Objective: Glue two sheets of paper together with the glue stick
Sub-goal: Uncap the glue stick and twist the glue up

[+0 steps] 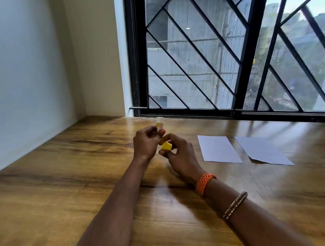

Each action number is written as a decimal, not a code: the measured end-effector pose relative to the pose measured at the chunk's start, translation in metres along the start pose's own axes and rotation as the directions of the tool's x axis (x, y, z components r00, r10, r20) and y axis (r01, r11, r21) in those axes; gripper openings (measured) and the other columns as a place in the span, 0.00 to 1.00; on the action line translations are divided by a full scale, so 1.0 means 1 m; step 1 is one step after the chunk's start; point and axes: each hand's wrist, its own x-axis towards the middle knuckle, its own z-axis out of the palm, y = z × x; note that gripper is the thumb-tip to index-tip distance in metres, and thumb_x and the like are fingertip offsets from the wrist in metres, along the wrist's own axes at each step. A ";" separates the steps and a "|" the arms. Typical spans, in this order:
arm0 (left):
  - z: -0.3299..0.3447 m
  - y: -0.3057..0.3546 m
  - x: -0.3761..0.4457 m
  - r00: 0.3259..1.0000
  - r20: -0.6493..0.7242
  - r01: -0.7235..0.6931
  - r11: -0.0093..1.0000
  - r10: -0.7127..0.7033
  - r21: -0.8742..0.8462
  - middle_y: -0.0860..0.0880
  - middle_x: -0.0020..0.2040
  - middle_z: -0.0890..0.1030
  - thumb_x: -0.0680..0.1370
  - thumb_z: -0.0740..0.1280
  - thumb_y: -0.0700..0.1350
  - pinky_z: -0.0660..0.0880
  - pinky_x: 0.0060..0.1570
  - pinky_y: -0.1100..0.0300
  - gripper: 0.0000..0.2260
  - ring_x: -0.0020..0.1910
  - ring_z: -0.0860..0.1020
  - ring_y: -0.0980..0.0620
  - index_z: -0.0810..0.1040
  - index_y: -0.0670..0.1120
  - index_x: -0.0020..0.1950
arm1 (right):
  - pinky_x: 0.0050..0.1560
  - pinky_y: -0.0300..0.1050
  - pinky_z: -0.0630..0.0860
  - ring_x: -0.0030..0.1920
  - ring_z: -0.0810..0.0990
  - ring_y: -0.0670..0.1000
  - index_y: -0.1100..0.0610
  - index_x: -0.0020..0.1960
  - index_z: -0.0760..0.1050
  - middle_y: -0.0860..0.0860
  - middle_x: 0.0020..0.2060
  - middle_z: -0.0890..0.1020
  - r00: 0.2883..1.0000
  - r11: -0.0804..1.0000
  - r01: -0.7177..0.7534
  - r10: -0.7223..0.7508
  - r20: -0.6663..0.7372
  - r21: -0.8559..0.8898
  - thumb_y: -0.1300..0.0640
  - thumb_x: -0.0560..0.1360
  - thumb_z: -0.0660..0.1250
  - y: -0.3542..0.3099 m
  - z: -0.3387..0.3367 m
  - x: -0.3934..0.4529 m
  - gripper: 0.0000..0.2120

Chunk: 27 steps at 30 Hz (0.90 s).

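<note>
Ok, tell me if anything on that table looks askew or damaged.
Only one thing: the right sheet lies skewed to the left sheet, and its near left corner looks lifted or cut off. Otherwise nothing is spilled. The glue stick is uncapped, its yellow cap in the right hand.

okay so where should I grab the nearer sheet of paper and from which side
Take the nearer sheet by its near right corner, coming from the right with the right hand once the yellow cap is set down. It lies flat on the table, so slide it or lift an edge.

left hand (146, 142) gripping glue stick (159, 122), right hand (180, 155) pinching yellow cap (166, 146)
</note>
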 end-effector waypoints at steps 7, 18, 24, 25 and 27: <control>-0.001 0.000 0.001 0.995 -0.026 0.088 0.991 -0.091 -0.099 0.45 0.39 0.83 0.73 0.71 0.50 0.75 0.49 0.53 0.10 0.42 0.80 0.48 0.82 0.43 0.41 | 0.57 0.52 0.67 0.49 0.73 0.52 0.55 0.55 0.65 0.54 0.48 0.78 0.986 0.988 -0.069 0.088 0.141 -0.135 0.51 0.81 0.56 -0.005 -0.003 -0.004 0.08; 0.001 0.007 -0.001 0.983 0.051 0.181 0.961 -0.174 -0.208 0.50 0.36 0.79 0.73 0.70 0.52 0.74 0.48 0.55 0.11 0.37 0.76 0.54 0.78 0.45 0.38 | 0.52 0.49 0.56 0.57 0.71 0.55 0.54 0.60 0.70 0.54 0.50 0.80 0.980 0.897 0.172 -0.113 0.166 -0.407 0.54 0.77 0.61 -0.002 -0.002 -0.009 0.12; 0.000 0.015 -0.005 0.984 0.064 0.177 0.953 -0.166 -0.247 0.50 0.35 0.77 0.73 0.69 0.51 0.69 0.37 0.63 0.11 0.33 0.73 0.58 0.77 0.43 0.42 | 0.53 0.51 0.58 0.48 0.78 0.53 0.53 0.58 0.64 0.48 0.39 0.82 0.989 0.841 0.138 -0.150 0.019 -0.523 0.44 0.68 0.64 -0.007 -0.006 -0.006 0.23; 0.000 0.018 -0.006 0.982 0.062 0.186 0.947 -0.176 -0.262 0.51 0.35 0.77 0.73 0.69 0.51 0.68 0.36 0.63 0.10 0.33 0.73 0.58 0.77 0.44 0.43 | 0.50 0.50 0.58 0.45 0.79 0.52 0.53 0.56 0.63 0.48 0.38 0.81 0.983 0.835 0.109 -0.172 -0.068 -0.540 0.43 0.67 0.64 -0.009 -0.009 -0.003 0.24; 0.001 0.024 -0.008 0.979 0.070 0.202 0.934 -0.189 -0.293 0.50 0.38 0.78 0.73 0.69 0.52 0.69 0.38 0.61 0.10 0.36 0.74 0.58 0.77 0.46 0.42 | 0.49 0.49 0.58 0.44 0.80 0.52 0.54 0.55 0.62 0.47 0.38 0.81 0.953 0.810 0.095 -0.242 -0.181 -0.579 0.42 0.66 0.64 -0.009 -0.015 0.000 0.24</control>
